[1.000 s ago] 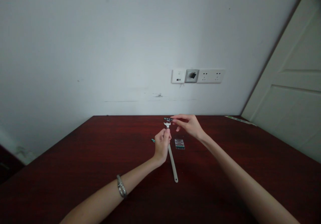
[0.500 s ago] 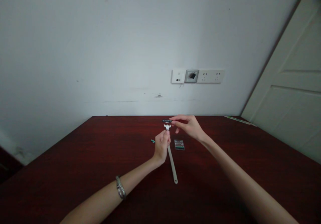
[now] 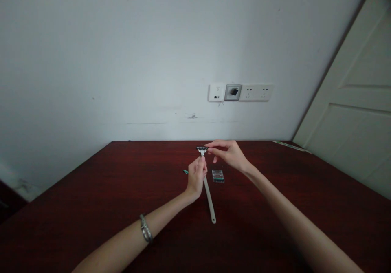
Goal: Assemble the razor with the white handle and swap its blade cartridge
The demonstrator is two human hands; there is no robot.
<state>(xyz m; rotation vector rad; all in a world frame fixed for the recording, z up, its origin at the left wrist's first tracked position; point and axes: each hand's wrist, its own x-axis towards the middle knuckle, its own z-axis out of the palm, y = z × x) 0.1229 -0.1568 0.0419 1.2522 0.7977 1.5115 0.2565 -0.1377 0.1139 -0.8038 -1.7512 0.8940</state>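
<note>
My left hand [image 3: 196, 179] is closed around a razor handle [image 3: 209, 201], whose long pale lower end with a small hole comes out below the fist. Above the thumb sits the razor's pale metal neck [image 3: 202, 152]. A dark razor blade cartridge [image 3: 201, 148] lies across the top of that neck, touching it; whether it is locked on I cannot tell. My right hand [image 3: 230, 155] pinches the cartridge's right end between thumb and fingertips. Behind my left hand a small dark and green piece [image 3: 185, 171] shows on the table, partly hidden.
A small clear plastic case [image 3: 218, 176] with a green strip lies on the dark red table [image 3: 137, 183], right of the handle. A flat pale strip [image 3: 291, 146] lies by the back right edge. Sockets [image 3: 240, 93] are on the wall behind.
The gap between the cartridge and the razor's neck has closed; the two now meet. Both hands keep nearly the same place and hold.
</note>
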